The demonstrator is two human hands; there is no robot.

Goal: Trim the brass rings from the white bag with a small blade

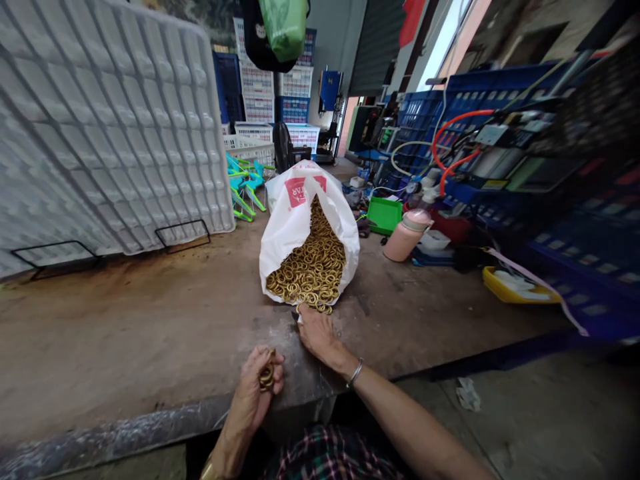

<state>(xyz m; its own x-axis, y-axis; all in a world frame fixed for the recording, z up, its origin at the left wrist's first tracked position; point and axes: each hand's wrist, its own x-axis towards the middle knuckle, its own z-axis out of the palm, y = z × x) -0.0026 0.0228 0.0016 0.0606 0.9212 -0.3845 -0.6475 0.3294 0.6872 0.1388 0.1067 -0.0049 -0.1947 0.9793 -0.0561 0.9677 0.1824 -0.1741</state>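
A white plastic bag (293,230) lies open on the worn workbench (150,320), spilling a heap of brass rings (313,267) toward me. My left hand (257,390) is closed around a small stack of brass rings (266,377) near the bench's front edge. My right hand (317,333), with a bracelet on the wrist, reaches to the bag's mouth, its fingertips touching the nearest loose rings; its fingers lie together and mostly flat on the bench.
A big white plastic grid tray (105,127) leans at the back left. A pink bottle (406,235), a green tray (384,215) and a yellow tray (515,287) sit to the right, beside blue crates and a machine with orange hoses (450,143).
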